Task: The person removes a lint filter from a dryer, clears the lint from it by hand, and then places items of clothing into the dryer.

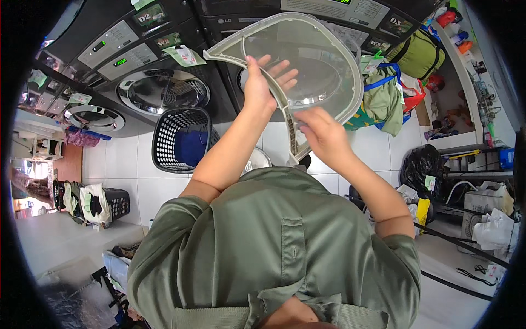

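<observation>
A dryer lint filter (324, 49), with a pale plastic frame and see-through grey mesh, is held up in front of me. My left hand (263, 84) grips its curved edge, with the thumb along the rim and the other fingers spread on the mesh side. Near the lower corner, my right hand (324, 131) has its fingers bent against the filter beside the ribbed edge strip. Whether those fingertips pinch anything is hidden. Behind the mesh appears the round glass door of a washing machine (316, 82).
Dark stacked laundry machines (172, 24) line the wall ahead. A black perforated basket (164, 140) with dark blue cloth stands on the tiled floor. To the right are a stuffed laundry bag (382, 98), a black plastic bag (421, 172) and a metal rack (464, 177).
</observation>
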Demonstrator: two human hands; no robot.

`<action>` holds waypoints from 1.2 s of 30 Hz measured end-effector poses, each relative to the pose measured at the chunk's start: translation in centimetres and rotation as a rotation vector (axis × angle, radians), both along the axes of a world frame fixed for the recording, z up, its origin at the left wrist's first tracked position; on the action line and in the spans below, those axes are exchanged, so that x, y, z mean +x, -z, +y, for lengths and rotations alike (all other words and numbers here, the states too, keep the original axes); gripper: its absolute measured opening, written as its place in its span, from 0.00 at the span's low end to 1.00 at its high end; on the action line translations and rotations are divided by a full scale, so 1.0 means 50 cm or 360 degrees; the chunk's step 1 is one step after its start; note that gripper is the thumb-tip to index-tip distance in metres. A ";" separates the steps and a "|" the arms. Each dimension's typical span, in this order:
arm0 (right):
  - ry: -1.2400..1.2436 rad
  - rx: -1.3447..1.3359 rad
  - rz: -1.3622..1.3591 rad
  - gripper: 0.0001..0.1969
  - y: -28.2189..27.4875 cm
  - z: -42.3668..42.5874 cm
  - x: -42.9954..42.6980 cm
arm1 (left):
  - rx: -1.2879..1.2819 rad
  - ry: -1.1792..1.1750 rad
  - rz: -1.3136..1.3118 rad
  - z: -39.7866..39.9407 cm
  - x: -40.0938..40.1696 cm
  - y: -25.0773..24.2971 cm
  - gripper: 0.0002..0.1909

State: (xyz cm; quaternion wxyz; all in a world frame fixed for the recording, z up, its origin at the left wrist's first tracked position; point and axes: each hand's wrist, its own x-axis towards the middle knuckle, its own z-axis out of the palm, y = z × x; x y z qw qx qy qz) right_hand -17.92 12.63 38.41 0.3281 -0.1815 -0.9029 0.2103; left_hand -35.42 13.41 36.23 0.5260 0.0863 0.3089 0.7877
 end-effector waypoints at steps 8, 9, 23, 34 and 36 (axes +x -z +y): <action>0.0099 0.0354 -0.0458 0.04 0.027 0.017 0.018 | -0.0064 -0.0031 0.0048 0.000 0.001 0.008 0.31; 0.0097 0.0351 -0.0459 0.04 0.023 0.019 0.022 | -0.0067 -0.0033 0.0047 -0.002 0.003 0.008 0.31; 0.0318 -0.0900 0.0746 0.03 -0.116 0.166 -0.130 | 0.0107 0.0208 0.0341 0.000 0.162 0.004 0.25; -0.0090 -0.1286 0.0375 0.05 -0.136 0.180 -0.064 | 0.0334 -0.0032 0.1027 -0.015 0.114 -0.011 0.22; 0.0173 -0.1323 0.0843 0.05 -0.135 0.217 -0.021 | 0.0381 0.0121 0.0704 -0.028 0.111 -0.042 0.23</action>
